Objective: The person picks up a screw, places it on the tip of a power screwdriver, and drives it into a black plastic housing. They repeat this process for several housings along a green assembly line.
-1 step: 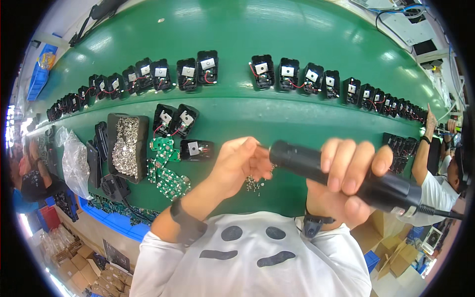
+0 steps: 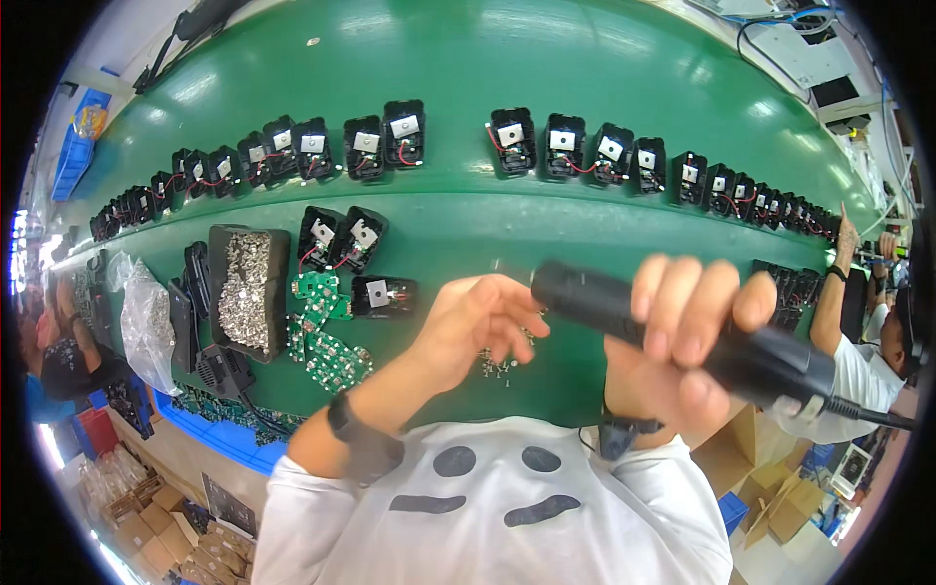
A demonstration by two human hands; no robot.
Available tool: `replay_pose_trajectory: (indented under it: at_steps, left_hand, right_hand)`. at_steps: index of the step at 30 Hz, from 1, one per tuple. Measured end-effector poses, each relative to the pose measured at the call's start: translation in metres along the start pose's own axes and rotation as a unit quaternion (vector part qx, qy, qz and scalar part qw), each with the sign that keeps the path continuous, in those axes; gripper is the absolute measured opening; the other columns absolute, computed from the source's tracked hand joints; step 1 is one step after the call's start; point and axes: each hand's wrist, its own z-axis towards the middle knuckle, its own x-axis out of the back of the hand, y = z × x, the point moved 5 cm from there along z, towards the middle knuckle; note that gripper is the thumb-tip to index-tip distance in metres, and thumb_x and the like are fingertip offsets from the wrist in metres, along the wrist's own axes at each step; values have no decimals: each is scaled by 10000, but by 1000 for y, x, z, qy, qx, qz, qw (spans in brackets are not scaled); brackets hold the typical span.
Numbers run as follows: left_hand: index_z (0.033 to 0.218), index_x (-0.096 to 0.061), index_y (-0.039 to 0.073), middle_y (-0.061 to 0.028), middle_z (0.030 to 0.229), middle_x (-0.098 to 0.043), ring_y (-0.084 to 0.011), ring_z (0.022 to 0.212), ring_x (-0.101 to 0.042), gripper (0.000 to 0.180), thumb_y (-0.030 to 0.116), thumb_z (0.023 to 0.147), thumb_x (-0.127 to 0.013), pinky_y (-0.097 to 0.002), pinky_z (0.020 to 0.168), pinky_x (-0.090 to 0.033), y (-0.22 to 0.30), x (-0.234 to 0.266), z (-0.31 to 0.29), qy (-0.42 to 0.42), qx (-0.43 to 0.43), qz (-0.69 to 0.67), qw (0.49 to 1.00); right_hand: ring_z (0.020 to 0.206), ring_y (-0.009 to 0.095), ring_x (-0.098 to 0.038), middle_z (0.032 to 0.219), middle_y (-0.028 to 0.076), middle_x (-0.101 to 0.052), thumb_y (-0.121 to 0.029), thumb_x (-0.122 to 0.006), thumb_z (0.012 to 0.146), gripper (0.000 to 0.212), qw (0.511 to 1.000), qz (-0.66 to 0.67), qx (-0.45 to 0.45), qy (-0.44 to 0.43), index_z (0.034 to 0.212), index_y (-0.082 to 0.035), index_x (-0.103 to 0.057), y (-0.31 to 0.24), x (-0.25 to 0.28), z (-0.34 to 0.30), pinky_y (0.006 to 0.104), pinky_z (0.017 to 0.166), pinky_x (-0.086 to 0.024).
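Observation:
My right hand (image 2: 687, 341) is wrapped round a black, tube-shaped electric screwdriver (image 2: 595, 302) with a cord at its rear end. The tool lies almost level, its front end turned left. Just beside that end is my left hand (image 2: 478, 327), with bent fingers apart and nothing visible between them. Loose small screws (image 2: 499, 366) lie on the green table close to its fingertips. Left of this hand, a black plastic housing (image 2: 384, 296) with a metal plate rests on its side near several green circuit boards (image 2: 327, 336). Two more open housings (image 2: 359, 239) stand behind the boards.
A black tray of metal screws (image 2: 249, 288) stands left, beside a clear plastic bag (image 2: 149, 322). Rows of black housings (image 2: 512, 141) with red wires cross the table. A co-worker's arm (image 2: 829, 302) reaches in at the right. A blue bin (image 2: 229, 439) sits at the near left edge.
My left hand's fingers have come apart and shifted slightly away from the screwdriver's front end. My right hand keeps its grip, with the tool barely moved.

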Motion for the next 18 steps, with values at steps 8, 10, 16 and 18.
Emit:
replay_pose_trajectory:
  at_steps: [8, 10, 16, 18]
  left_hand:
    - [1217, -563, 85, -116, 1222, -566, -314, 1153, -529, 701, 254, 601, -852, -415, 909, -436, 116, -18, 57, 139, -363, 763, 516]
    - [1239, -544, 83, -124, 1246, -549, -309, 1166, -523, 736, 264, 597, -856, -409, 904, -439, 122, -11, 85, 135, -364, 794, 467]
    - [1264, -522, 77, -111, 1178, -582, -283, 1102, -563, 781, 285, 592, -860, -404, 887, -442, 116, 5, 119, 100, -293, 828, 468]
    - [1257, -528, 74, -101, 1142, -597, -272, 1065, -582, 773, 286, 592, -860, -403, 873, -448, 110, 10, 123, 85, -248, 829, 493]
  right_hand:
    - [765, 214, -577, 843, 104, -577, 52, -589, 721, 492, 995, -59, 79, -34, 1188, -13, -451, 67, 41, 67, 391, 803, -483]
    - [753, 203, -580, 835, 105, -583, 71, -587, 708, 497, 996, -57, 57, -33, 1182, -9, -459, 79, 43, 74, 380, 779, -493]
    - [745, 196, -586, 825, 107, -590, 84, -591, 697, 492, 997, -54, 49, -32, 1166, -3, -473, 94, 49, 82, 374, 773, -501]
    - [744, 197, -586, 823, 108, -591, 84, -589, 695, 491, 997, -53, 46, -28, 1165, -2, -474, 97, 50, 83, 374, 773, -502]
